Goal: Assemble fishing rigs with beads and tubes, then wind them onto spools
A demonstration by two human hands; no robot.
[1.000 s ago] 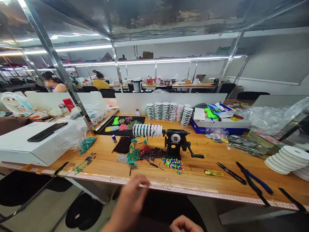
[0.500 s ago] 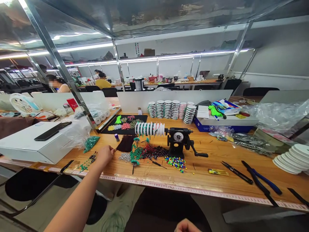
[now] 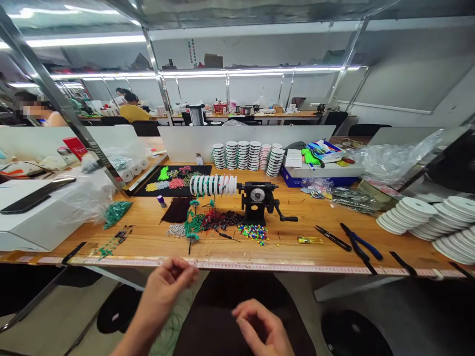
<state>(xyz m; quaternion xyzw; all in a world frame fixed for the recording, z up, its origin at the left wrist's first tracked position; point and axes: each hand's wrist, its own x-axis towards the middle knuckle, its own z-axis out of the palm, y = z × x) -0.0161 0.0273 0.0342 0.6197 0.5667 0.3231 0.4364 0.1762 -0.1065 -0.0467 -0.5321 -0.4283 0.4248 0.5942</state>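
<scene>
My left hand (image 3: 166, 289) is in front of the table edge, thumb and fingertips pinched together; whatever they hold is too small to make out. My right hand (image 3: 263, 326) is lower, above my dark lap, fingers curled and thumb close to the index finger, with nothing I can make out between them. On the table beyond, a black hand-crank winder (image 3: 257, 195) carries a row of white spools (image 3: 213, 185) on its shaft. Before it lie green tubular pieces (image 3: 194, 225), dark and red pieces (image 3: 224, 220), coloured beads (image 3: 254, 233) and silver bits (image 3: 175, 230).
Pliers (image 3: 359, 242), black tweezers (image 3: 333, 238) and a yellow packet (image 3: 310, 240) lie right. White spool stacks (image 3: 406, 215) stand at far right, wound spools (image 3: 243, 155) at the back. A black mat (image 3: 143, 190) bears small coloured parts. A white box (image 3: 40, 222) is left.
My left hand has come back from beside the dark cloth to in front of the table edge. My right hand has risen further into view. The view has turned rightward.
</scene>
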